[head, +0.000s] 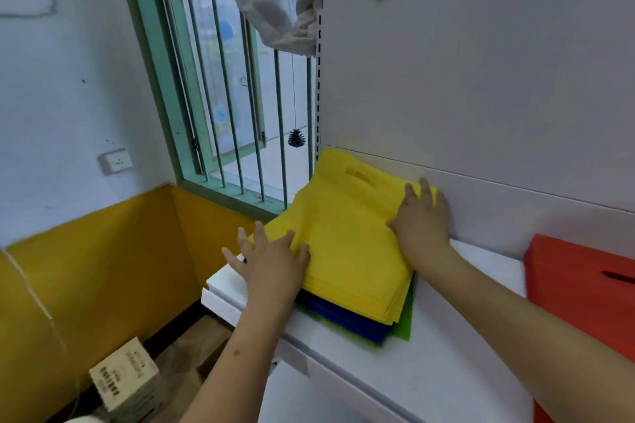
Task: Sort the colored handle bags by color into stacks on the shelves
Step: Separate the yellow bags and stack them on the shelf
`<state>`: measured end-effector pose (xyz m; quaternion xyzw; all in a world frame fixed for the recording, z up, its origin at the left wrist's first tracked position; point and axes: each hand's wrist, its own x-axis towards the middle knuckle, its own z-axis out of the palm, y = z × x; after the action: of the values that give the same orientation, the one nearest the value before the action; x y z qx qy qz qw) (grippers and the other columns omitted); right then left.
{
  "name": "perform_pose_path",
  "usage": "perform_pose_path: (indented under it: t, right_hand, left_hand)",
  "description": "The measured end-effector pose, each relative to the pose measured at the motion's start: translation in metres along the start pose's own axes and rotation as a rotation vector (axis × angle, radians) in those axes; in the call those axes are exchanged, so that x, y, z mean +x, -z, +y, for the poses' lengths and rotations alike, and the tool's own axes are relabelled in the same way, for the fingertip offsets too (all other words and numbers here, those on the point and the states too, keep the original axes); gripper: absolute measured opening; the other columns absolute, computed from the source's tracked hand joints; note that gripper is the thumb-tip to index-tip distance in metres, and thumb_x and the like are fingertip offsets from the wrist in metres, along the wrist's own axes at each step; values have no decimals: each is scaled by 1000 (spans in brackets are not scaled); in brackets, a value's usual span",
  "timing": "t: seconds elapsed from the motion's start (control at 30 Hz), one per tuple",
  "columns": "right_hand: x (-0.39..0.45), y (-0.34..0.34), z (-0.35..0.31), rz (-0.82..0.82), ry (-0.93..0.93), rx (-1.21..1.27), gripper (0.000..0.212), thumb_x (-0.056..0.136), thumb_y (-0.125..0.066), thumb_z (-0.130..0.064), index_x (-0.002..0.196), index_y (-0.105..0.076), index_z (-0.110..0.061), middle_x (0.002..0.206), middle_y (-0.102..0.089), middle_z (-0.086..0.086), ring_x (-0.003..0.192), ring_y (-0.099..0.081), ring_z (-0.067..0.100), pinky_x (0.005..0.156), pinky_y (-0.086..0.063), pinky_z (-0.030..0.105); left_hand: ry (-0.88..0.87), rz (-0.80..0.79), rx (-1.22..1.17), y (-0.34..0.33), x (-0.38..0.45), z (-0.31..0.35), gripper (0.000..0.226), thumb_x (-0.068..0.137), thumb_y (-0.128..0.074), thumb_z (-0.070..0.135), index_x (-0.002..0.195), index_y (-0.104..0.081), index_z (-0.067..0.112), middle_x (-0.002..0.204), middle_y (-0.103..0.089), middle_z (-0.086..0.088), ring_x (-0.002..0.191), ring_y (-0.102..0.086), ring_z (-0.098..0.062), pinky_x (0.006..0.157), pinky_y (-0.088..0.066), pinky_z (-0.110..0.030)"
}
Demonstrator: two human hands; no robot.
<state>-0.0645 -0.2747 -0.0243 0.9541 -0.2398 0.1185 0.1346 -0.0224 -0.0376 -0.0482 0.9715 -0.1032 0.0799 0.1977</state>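
**A:** White metal, mostly: the shelf runs from near left to far right, with its back panel rising behind. What's on it?

**B:** Toward the left end, one mixed pile. The yellow bags lie on top, their cut-out handle toward the far edge by the panel. Under them the blue bags show along the near edge, and a green bag pokes out at the near right corner, lowest of all. Well apart, at the far right, sits a stack of red bags, partly out of frame.

**A:** And the hands?

**B:** Both flat, fingers spread, gripping nothing. The left hand presses the pile's near left corner, partly past the bags' edge. The right hand rests on the far right corner, fingertips close to the panel.

**A:** So which step is this?

**B:** I'd judge it's squaring or steadying the yellow layer before splitting it off; the colours aren't yet separated, only red stands alone.

**A:** Next move?

**B:** Probably curling fingers under the yellow layer's edge only, lifting it clear of the blue without dragging those along, then setting it on a bare stretch of shelf, perhaps between this pile and the red.
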Motion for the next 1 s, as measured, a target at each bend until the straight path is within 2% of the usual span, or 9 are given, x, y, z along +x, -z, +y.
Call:
perform_pose_path:
  t: [0.13,0.23,0.3,0.4,0.5,0.63,0.77,0.87,1.0]
  right_hand:
    - [-13,9,-5,12,42,101,38,104,-35,-32,137,-53,-22,161,-15,8,146,-18,33,115,-24,46]
    - [-34,35,6,54,-64,250,41,106,-28,-30,143,-45,-23,160,-19,4,137,-37,27,96,-43,35]
    - [-50,49,23,127,-152,332,39,105,-31,-31,136,-52,-20,151,-39,7,127,-49,28,89,-45,36]
    - [-81,64,57,213,-257,457,34,100,-40,-27,119,-63,-11,120,-64,13,109,-59,33,80,-42,36]
    - [-130,76,97,310,-353,513,37,92,-44,-24,120,-67,-15,114,-69,12,105,-62,29,81,-37,30]
    - [-210,86,148,383,-524,548,40,90,-51,-13,123,-66,-30,113,-71,0,103,-63,19,82,-46,28]
    - [-289,91,202,427,-673,560,44,90,-52,-8,128,-63,-27,122,-68,0,110,-61,20,88,-43,26]
    - [-346,91,256,440,-764,531,40,93,-54,-8,131,-61,-18,130,-63,3,117,-57,20,91,-35,18]
    - [-423,86,338,498,-880,512,36,96,-58,-16,131,-60,-9,137,-57,7,127,-51,21,95,-29,13]
  left_hand:
    - [-147,102,-133,8,-5,6,31,95,-53,43,120,-67,32,158,-29,-3,148,-14,-28,117,2,-55]
    - [-180,87,-611,24,-18,14,32,96,-57,37,125,-65,27,154,-36,-4,137,-40,-26,109,-34,-41]
    - [-220,53,-811,35,-36,28,30,99,-52,39,128,-61,35,155,-36,-2,130,-49,-21,99,-40,-28]
    - [-293,-3,-1090,38,-58,54,25,100,-49,36,123,-51,46,151,-42,1,129,-49,-16,98,-41,-27]
    - [-349,-165,-1323,24,-79,83,32,102,-48,35,132,-57,40,148,-46,7,135,-44,-9,107,-42,-32]
    - [-422,-390,-1384,9,-128,123,38,102,-45,37,139,-52,36,140,-53,14,124,-51,2,104,-46,-31]
    - [-522,-599,-1367,9,-192,167,29,101,-51,28,129,-61,31,110,-65,26,102,-60,12,89,-50,-19]
    - [-604,-615,-1348,9,-246,201,22,98,-57,26,118,-67,30,99,-68,26,94,-61,15,74,-46,-4]
    - [-630,-634,-1357,-3,-323,257,19,95,-60,35,105,-74,27,96,-72,22,94,-63,13,75,-44,-2]
